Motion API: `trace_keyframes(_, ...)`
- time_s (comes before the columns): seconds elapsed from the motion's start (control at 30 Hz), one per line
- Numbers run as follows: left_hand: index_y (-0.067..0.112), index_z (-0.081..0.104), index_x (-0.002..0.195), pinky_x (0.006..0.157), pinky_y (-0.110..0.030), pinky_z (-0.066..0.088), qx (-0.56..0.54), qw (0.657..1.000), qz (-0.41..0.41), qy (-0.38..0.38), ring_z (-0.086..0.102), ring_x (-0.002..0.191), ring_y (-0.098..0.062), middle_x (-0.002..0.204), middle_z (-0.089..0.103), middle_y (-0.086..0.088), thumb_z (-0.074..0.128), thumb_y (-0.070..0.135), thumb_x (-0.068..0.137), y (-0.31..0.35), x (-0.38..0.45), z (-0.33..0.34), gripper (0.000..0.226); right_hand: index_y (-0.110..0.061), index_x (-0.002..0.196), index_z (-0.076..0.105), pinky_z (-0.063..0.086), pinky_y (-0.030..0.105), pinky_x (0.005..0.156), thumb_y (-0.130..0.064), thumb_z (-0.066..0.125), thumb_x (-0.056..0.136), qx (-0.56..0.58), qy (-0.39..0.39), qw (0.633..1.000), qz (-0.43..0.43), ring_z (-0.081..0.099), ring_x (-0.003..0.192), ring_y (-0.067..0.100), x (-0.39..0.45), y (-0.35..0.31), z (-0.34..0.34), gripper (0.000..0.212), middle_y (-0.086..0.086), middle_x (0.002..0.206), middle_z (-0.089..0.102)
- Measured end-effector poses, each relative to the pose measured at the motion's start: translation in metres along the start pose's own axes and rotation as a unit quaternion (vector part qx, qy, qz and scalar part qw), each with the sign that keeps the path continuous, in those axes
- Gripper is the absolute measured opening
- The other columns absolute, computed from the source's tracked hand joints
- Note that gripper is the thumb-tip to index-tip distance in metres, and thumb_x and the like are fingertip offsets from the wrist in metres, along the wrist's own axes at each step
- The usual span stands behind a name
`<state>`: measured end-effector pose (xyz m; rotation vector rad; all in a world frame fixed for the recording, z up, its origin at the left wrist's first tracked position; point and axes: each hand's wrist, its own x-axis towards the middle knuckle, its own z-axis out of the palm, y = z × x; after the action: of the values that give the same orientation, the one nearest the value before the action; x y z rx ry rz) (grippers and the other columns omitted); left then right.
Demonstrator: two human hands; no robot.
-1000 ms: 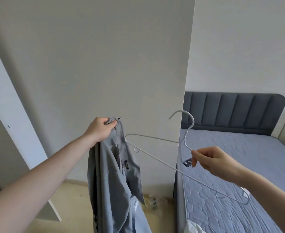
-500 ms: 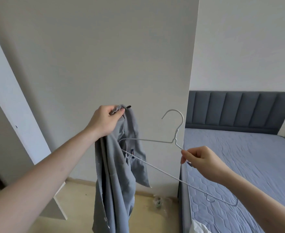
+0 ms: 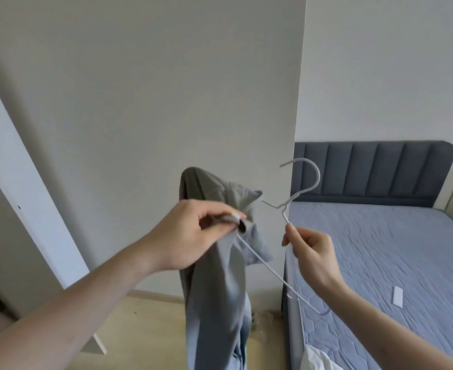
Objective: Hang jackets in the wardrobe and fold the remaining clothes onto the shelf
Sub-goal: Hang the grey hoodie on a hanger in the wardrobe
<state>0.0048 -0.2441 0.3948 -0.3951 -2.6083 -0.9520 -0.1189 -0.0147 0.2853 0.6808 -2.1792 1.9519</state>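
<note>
The grey jacket (image 3: 220,276) hangs in the middle of the scene, in front of the big white wardrobe panel (image 3: 166,102). Your left hand (image 3: 193,236) pinches its collar edge between thumb and curled fingers, and the rest of the cloth drops down toward the pale floor (image 3: 145,329). Your right hand (image 3: 311,252) is just to the right and pinches the thin white hanger (image 3: 300,193) below its neck. The hook points up, in front of the dark headboard (image 3: 375,172). One end of the hanger goes into the jacket by your left hand. The other end sticks out low, near the bed edge. The blue mattress (image 3: 380,263) is on the right, with a small white thing (image 3: 397,296) lying on it.
</note>
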Motion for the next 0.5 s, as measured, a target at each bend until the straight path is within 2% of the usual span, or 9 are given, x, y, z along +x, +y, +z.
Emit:
trace_keyframes(0.07, 0.058, 0.059, 0.126, 0.080, -0.035, 0.056, 0.095, 0.993, -0.018, -0.061, 0.067, 0.087, -0.006, 0.101, 0.070, 0.024, 0.064, 0.045, 0.092, 0.003, -0.010, -0.001, 0.037, -0.014, 0.063, 0.063, 0.022, 0.020, 0.044, -0.057, 0.056, 0.094, 0.017, 0.009, 1.000, -0.019, 0.020, 0.048, 0.017, 0.000, -0.003, -0.002, 0.053, 0.005, 0.054, 0.025)
trace_keyframes(0.13, 0.064, 0.044, 0.134, 0.088, -0.032, 0.054, 0.132, 0.982, -0.032, -0.133, 0.063, 0.099, 0.000, 0.106, 0.064, 0.028, 0.068, 0.050, 0.083, 0.008, -0.015, -0.007, 0.058, -0.014, 0.063, 0.063, 0.022, 0.019, 0.045, -0.059, 0.056, 0.092, 0.023, 0.012, 0.999, -0.038, 0.020, 0.047, 0.014, -0.001, -0.006, -0.004, 0.054, 0.004, 0.053, 0.025)
trace_keyframes(0.2, 0.061, 0.041, 0.137, 0.092, -0.033, 0.053, 0.076, 0.982, -0.029, -0.170, 0.065, 0.105, -0.001, 0.108, 0.067, 0.024, 0.073, 0.048, 0.079, 0.016, -0.013, -0.018, 0.067, -0.014, 0.064, 0.064, 0.021, 0.022, 0.046, -0.059, 0.056, 0.092, 0.033, 0.009, 0.998, -0.048, 0.021, 0.047, 0.014, -0.001, -0.010, -0.004, 0.054, 0.002, 0.052, 0.025)
trace_keyframes(0.23, 0.056, 0.046, 0.135, 0.089, -0.034, 0.055, 0.046, 0.988, -0.015, -0.148, 0.068, 0.102, -0.006, 0.104, 0.069, 0.019, 0.073, 0.044, 0.079, 0.018, -0.008, -0.024, 0.063, -0.013, 0.064, 0.064, 0.020, 0.024, 0.047, -0.059, 0.056, 0.092, 0.036, 0.007, 0.998, -0.050, 0.020, 0.047, 0.014, -0.001, -0.011, -0.004, 0.054, 0.001, 0.052, 0.025)
trace_keyframes(0.3, 0.045, 0.059, 0.123, 0.084, -0.035, 0.055, 0.050, 0.998, 0.025, -0.018, 0.068, 0.094, -0.012, 0.097, 0.069, 0.013, 0.070, 0.040, 0.081, 0.017, 0.005, -0.036, 0.044, -0.014, 0.064, 0.065, 0.020, 0.023, 0.047, -0.059, 0.056, 0.091, 0.040, 0.003, 0.998, -0.056, 0.020, 0.047, 0.013, -0.001, -0.016, -0.005, 0.053, -0.001, 0.051, 0.026)
trace_keyframes(0.37, 0.039, 0.064, 0.115, 0.093, -0.035, 0.048, 0.194, 0.971, 0.080, 0.114, 0.060, 0.101, -0.008, 0.105, 0.062, 0.017, 0.067, 0.039, 0.082, 0.011, 0.023, -0.046, 0.033, -0.014, 0.064, 0.065, 0.019, 0.021, 0.046, -0.059, 0.056, 0.091, 0.040, -0.002, 0.997, -0.063, 0.020, 0.045, 0.012, -0.003, -0.020, -0.004, 0.053, -0.004, 0.050, 0.027)
trace_keyframes(0.4, 0.035, 0.065, 0.116, 0.100, -0.037, 0.043, 0.279, 0.946, 0.093, 0.134, 0.055, 0.108, -0.011, 0.113, 0.059, 0.016, 0.066, 0.040, 0.081, 0.006, 0.031, -0.049, 0.035, -0.014, 0.064, 0.065, 0.019, 0.021, 0.046, -0.059, 0.056, 0.091, 0.038, -0.004, 0.997, -0.066, 0.020, 0.045, 0.011, -0.004, -0.022, -0.004, 0.053, -0.005, 0.050, 0.027)
trace_keyframes(0.43, 0.032, 0.066, 0.116, 0.104, -0.038, 0.037, 0.333, 0.930, 0.090, 0.123, 0.053, 0.111, -0.014, 0.117, 0.059, 0.014, 0.065, 0.042, 0.082, 0.000, 0.039, -0.051, 0.036, -0.014, 0.064, 0.065, 0.019, 0.022, 0.045, -0.059, 0.056, 0.091, 0.038, -0.006, 0.997, -0.068, 0.021, 0.045, 0.011, -0.006, -0.023, -0.003, 0.053, -0.005, 0.050, 0.028)
trace_keyframes(0.5, 0.029, 0.068, 0.106, 0.100, -0.035, 0.034, 0.361, 0.927, 0.064, 0.077, 0.056, 0.102, -0.017, 0.104, 0.063, 0.015, 0.060, 0.048, 0.083, -0.009, 0.050, -0.050, 0.031, -0.014, 0.065, 0.066, 0.020, 0.024, 0.045, -0.060, 0.056, 0.091, 0.037, -0.009, 0.997, -0.066, 0.022, 0.045, 0.012, -0.009, -0.024, -0.003, 0.054, -0.004, 0.049, 0.029)
